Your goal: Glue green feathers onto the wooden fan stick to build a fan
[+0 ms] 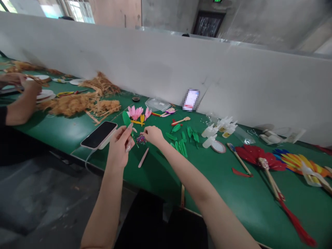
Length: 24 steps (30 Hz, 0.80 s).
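My left hand (121, 139) is closed around the lower part of a green feather (126, 118), whose rounded tip stands up above the fingers. A thin green stem shows below that grip. Just to the right, my right hand (154, 134) is bent down with its fingertips together at a small pile of purple, multicoloured bits (141, 138). Whatever it may pinch is too small to make out. A slim pale pink tool, perhaps tweezers (143, 158), lies on the green table in front. Pink feathers (135, 112) and yellow pieces (142, 119) lie behind my hands.
A phone (99, 134) with a cable lies left; another phone (191, 100) leans on the white partition (155, 65). Green feathers (181, 147), small glue bottles (209, 131), a red fan (259, 157) and brown fibres (70, 103) are about. A co-worker's hands (23, 81) work far left.
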Motion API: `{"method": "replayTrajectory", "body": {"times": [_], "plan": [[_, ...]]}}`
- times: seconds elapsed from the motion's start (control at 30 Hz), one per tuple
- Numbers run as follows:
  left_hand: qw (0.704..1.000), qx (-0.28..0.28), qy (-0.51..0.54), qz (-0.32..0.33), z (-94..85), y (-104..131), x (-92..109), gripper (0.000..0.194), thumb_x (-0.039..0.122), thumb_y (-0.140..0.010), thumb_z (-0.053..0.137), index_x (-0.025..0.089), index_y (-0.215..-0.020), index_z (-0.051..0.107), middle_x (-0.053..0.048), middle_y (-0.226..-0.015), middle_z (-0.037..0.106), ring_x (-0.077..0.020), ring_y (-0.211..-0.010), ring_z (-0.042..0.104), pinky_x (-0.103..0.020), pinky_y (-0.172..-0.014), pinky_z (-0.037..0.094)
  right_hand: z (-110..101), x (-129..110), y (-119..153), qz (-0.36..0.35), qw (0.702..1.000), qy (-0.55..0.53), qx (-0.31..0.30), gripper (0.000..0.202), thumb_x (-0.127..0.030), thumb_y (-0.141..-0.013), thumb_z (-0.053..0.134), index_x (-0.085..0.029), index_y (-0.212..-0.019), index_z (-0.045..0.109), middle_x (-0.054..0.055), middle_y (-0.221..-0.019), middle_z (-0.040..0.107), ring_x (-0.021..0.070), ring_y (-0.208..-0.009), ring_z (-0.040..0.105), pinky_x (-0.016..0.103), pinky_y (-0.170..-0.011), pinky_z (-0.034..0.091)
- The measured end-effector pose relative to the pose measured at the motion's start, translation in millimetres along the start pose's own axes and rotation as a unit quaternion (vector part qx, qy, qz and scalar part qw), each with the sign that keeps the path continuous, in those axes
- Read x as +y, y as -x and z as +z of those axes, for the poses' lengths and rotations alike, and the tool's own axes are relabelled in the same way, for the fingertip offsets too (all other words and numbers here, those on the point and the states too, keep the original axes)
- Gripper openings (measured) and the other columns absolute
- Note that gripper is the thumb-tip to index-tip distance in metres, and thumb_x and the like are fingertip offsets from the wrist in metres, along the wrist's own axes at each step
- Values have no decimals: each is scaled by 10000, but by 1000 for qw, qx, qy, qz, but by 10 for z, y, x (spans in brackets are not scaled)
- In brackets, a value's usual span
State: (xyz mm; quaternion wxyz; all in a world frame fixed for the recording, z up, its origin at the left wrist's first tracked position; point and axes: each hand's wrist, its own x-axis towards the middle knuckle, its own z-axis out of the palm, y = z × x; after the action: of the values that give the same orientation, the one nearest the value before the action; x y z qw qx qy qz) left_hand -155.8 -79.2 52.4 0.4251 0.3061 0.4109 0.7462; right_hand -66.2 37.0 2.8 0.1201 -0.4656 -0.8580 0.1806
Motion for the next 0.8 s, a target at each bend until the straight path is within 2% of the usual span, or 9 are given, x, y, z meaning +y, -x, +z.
{"method": "replayTrajectory", "body": {"times": [0.23,0.3,0.37,0.43,0.5,0.57,0.6,0.7,0.8], "plan": [[991,-81,56,-87,-9,224,-37,238,315,-723,749,151,-690,580,94,-347,357,-12,-309,270,-136,-354,278,-32,-3,133,3,995,-94,36,186,-322,-888,522,-168,-864,624,90,-882,681,221,-907,622,308,-766,432],[990,-97,46,-90,10,236,-31,227,311,-731,743,151,-703,584,86,-373,397,-12,-317,305,-137,-362,285,-96,7,214,-11,989,-143,28,164,-268,-858,575,-182,-993,605,69,-926,681,197,-887,632,294,-760,456],[991,-104,21,-80,14,226,-26,212,311,-737,738,147,-713,605,79,-399,419,-14,-339,340,-135,-370,284,-207,22,339,-27,979,-202,10,293,-274,-862,579,-186,-1139,543,72,-1017,671,170,-861,647,272,-713,491],[993,-97,-3,-60,15,204,-23,203,307,-726,749,140,-711,634,79,-417,416,-6,-357,342,-128,-372,277,-351,39,512,-43,964,-262,-27,292,-347,-938,440,-145,-1115,555,103,-1017,677,161,-841,669,252,-640,519],[996,-81,-13,-47,29,185,-21,211,298,-683,783,129,-691,656,76,-459,443,11,-373,333,-114,-367,273,-494,51,711,-73,942,-316,-86,403,-407,-967,335,-126,-974,623,101,-929,707,159,-826,691,238,-614,542],[996,-72,-19,-50,66,184,-18,225,285,-637,813,118,-674,668,70,-504,480,24,-389,351,-95,-368,296,-596,54,901,-108,912,-372,-133,377,-445,-929,436,-137,-955,652,79,-891,720,159,-835,700,222,-617,554],[995,-76,-24,-59,93,193,-15,228,284,-626,819,116,-676,672,67,-513,496,21,-392,377,-91,-366,315,-625,51,982,-121,876,-437,-160,374,-457,-903,490,-132,-979,658,85,-881,723,166,-821,705,217,-595,553],[984,-138,-25,-106,188,246,-3,238,318,-656,796,132,-683,651,69,-460,496,-28,-343,447,-127,-315,354,-651,27,1145,-126,797,-561,-186,368,-472,-842,592,-130,-939,685,76,-822,731,144,-686,711,164,-461,498],[969,-203,0,-143,273,307,4,273,345,-678,775,146,-663,588,69,-437,515,-69,-284,462,-158,-256,345,-668,6,1236,-107,767,-610,-167,321,-446,-792,665,-129,-811,705,51,-731,731,119,-566,691,136,-377,443]]}}
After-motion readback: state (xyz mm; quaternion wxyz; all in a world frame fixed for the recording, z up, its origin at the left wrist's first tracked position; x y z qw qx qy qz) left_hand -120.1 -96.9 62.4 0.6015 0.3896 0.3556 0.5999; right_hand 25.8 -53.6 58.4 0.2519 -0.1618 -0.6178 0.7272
